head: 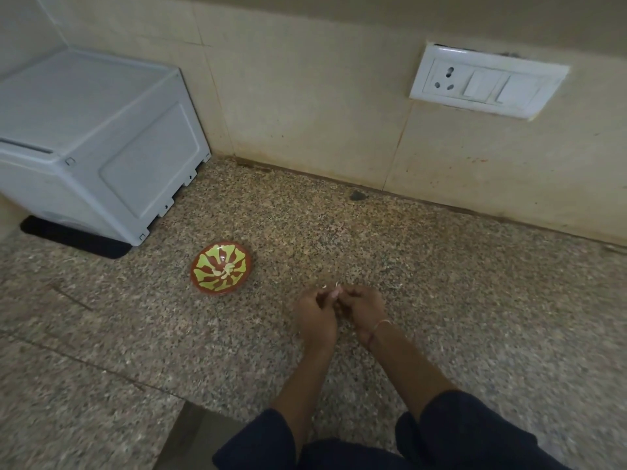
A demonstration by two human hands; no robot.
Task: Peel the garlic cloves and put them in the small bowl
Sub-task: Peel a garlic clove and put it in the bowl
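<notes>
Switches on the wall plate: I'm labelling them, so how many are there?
2: a narrow switch just right of the socket, and a wider switch farther right. None seems hidden.

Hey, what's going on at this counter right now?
A person is peeling garlic over the granite counter. The left hand and right hand are together, pinching a pale garlic clove between the fingertips, with bits of skin sticking up. The small painted bowl sits to their left, apart from the hands, with a few peeled cloves already in it.
</notes>
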